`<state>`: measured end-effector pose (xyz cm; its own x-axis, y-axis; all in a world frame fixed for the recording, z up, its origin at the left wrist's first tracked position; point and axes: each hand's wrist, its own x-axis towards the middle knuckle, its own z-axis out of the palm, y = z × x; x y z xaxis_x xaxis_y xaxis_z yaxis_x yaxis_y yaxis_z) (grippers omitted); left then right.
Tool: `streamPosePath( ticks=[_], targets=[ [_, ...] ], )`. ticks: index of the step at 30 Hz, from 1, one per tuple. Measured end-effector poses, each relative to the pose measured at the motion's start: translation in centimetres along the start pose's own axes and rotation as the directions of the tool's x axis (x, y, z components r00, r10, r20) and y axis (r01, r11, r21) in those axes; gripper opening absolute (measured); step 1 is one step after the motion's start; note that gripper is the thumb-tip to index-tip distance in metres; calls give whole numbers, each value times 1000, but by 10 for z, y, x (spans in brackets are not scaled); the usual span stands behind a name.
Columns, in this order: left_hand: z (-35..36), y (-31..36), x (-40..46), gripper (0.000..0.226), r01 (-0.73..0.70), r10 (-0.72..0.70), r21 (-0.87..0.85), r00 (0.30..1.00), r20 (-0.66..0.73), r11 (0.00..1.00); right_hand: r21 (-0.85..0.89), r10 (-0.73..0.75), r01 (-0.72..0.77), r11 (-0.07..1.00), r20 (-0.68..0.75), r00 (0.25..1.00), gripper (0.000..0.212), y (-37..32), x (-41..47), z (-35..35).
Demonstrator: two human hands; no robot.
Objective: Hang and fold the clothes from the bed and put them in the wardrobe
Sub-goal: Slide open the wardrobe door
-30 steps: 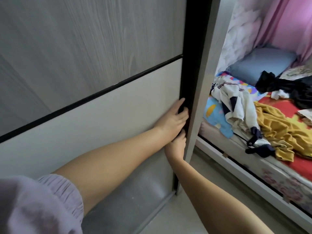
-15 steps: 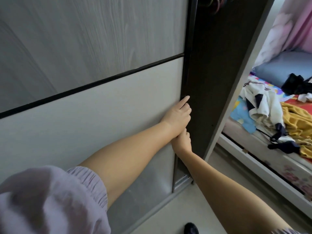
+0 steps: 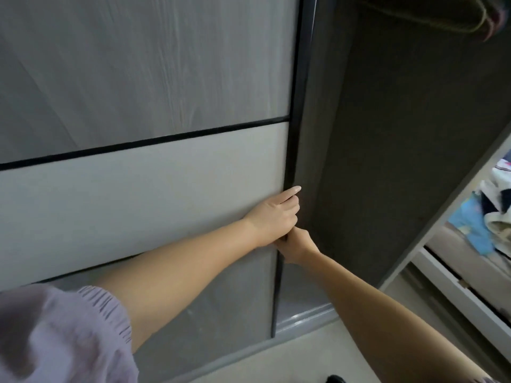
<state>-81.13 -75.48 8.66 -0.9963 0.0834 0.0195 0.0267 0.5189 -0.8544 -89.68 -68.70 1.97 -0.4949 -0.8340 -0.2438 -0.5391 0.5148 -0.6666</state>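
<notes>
The wardrobe's sliding door (image 3: 143,167), grey and cream panels in a black frame, fills the left. My left hand (image 3: 273,217) grips its black right edge (image 3: 297,106), index finger stretched along it. Just below, my right hand (image 3: 297,246) curls round the same edge. To the right the dark wardrobe interior (image 3: 392,161) stands open, with hanging items (image 3: 470,20) at the top. A white and navy garment (image 3: 497,205) lies on the bed at the far right, over a blue printed sheet (image 3: 470,228).
The door's grey floor track (image 3: 304,319) runs along the pale floor. The wardrobe's grey side panel (image 3: 431,217) separates it from the bed frame (image 3: 464,288). A dark object (image 3: 336,379) sits at the bottom edge.
The door has slid left under both hands, widening the opening from a narrow gap to a broad dark space. The bed has shifted toward the right edge of view.
</notes>
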Motion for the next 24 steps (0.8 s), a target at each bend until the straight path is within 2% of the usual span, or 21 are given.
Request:
streamPosePath(
  ticks=[3,6,10,15,24],
  targets=[
    [9,-6,-46,31,6,-6,-27,1000,-10,1000,-82,-77,82,993,60,995,21,-28,-7,26],
    [13,-8,-85,25,5,-3,-37,999,53,999,-154,-132,155,976,148,980,27,-51,-11,50],
    [14,-11,-132,25,52,-47,-47,993,112,998,-307,-256,336,890,271,928,30,-76,-13,78],
    [12,-4,-175,26,141,-126,-68,974,189,988,-349,-305,461,816,418,856,32,-95,-15,113],
    [8,5,-236,30,290,-260,-55,915,309,955,-306,-425,608,733,492,760,34,-134,-25,158]
  ],
)
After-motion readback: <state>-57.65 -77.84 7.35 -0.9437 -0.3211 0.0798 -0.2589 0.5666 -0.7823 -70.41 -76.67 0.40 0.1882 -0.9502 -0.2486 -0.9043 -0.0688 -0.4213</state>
